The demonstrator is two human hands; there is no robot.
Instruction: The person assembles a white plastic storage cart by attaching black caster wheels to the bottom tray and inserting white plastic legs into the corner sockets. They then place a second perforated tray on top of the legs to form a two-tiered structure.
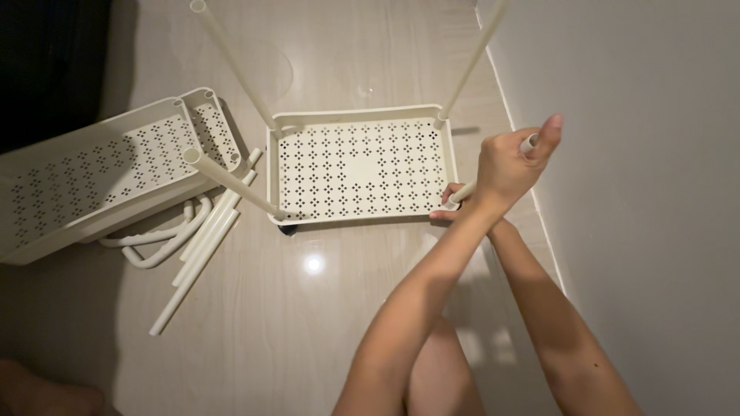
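A cream perforated tray [362, 114] lies on the pale floor with three white poles standing in its corners, at the far left [231, 62], far right [470, 62] and near left [231, 183]. My arms are crossed. My left hand [509, 166] is closed around a fourth white pole [529, 142], thumb raised, just right of the tray. My right hand [449, 206] is mostly hidden under my left wrist; its fingers hold the pole's lower end [460, 194] at the tray's near right corner.
Two more perforated trays [92, 177] lean stacked at the left. Loose white poles [202, 245] and curved white handles [154, 248] lie beside them. A black caster [287, 229] shows under the tray. A grey wall [640, 192] runs along the right. My knee [432, 377] is below.
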